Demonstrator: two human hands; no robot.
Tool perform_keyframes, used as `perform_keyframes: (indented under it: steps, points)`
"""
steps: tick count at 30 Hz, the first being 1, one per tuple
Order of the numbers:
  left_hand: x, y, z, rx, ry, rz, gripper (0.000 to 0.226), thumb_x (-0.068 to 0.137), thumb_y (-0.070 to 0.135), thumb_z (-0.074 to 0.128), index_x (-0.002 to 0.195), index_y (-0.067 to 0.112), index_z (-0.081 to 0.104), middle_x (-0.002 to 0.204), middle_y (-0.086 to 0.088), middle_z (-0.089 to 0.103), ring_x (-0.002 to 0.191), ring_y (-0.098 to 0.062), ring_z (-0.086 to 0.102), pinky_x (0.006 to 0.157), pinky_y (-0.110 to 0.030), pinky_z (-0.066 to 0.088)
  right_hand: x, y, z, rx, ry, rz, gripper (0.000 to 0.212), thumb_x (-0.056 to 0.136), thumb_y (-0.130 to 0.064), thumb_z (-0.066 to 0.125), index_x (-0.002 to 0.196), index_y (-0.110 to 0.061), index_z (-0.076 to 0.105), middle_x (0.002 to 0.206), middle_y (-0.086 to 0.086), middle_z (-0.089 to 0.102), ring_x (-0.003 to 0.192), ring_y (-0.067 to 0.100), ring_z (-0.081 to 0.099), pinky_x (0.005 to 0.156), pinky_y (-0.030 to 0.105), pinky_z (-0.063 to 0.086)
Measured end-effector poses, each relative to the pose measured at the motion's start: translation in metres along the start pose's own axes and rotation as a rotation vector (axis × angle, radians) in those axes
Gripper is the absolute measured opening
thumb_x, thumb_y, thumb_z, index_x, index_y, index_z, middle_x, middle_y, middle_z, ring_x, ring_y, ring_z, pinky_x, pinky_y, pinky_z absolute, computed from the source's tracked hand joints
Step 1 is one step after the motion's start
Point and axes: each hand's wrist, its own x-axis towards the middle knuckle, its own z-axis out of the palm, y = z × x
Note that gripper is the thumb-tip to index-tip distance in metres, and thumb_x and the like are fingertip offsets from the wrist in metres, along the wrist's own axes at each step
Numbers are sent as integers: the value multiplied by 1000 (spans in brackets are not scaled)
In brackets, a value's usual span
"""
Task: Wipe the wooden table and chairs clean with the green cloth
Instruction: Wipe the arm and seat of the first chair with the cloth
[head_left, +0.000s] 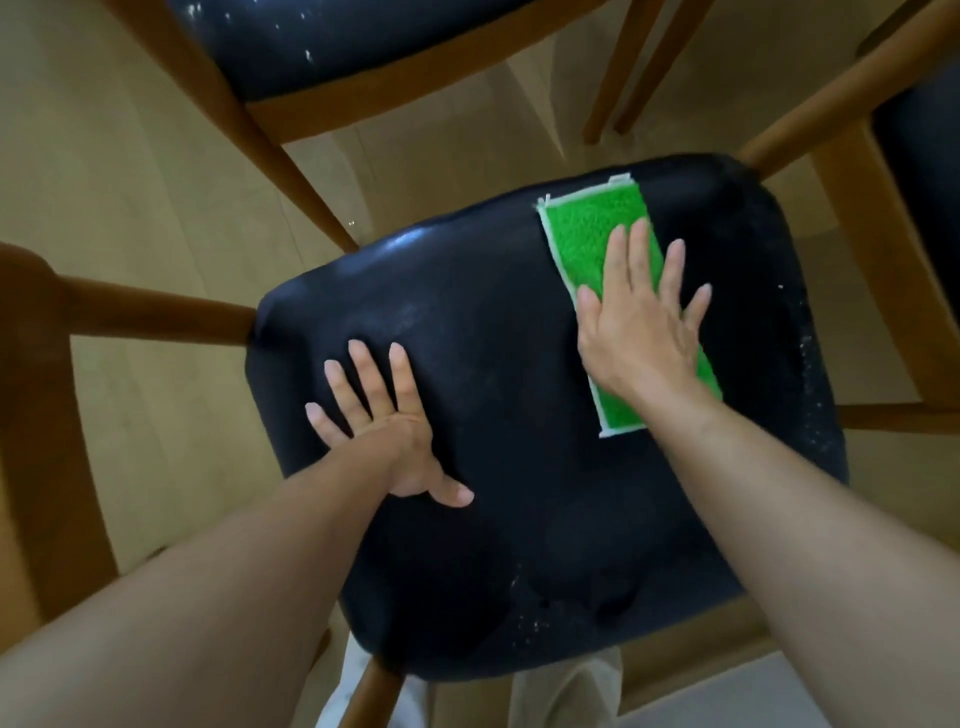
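Note:
A wooden chair with a black padded seat (519, 374) fills the middle of the head view. On the seat's right half lies the green cloth (587, 239), a long folded strip with a white edge. My right hand (639, 322) presses flat on the cloth, fingers straight and spread. My left hand (379, 421) rests flat on the seat's left part, fingers spread, holding nothing. White specks dot the seat's right edge and near corner.
A second chair with a black seat (322, 47) and wooden legs stands at the top left. Wooden legs and rails (883, 218) of other furniture cross the right side. A wooden rail (156, 312) runs at the left. Pale floor lies beneath.

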Motion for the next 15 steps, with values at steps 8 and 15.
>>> perform_keyframes:
  steps: [8,15]
  points:
    - [-4,-3,2,-27,55,56,169,37,63,88,89,25,-69,100,-9,-74,91,-33,-66,96,-63,-25,-206,-40,89,-32,-78,-2,72,94,-51,26,154,-14,8,161,8,3,146,40,10,109,68,15]
    - [-3,-4,0,-12,41,69,165,43,68,84,88,23,-68,92,-10,-75,107,-37,-58,101,-66,-19,-170,22,72,-155,2,-5,70,94,-57,25,153,-25,5,161,-1,3,146,40,15,105,74,8]
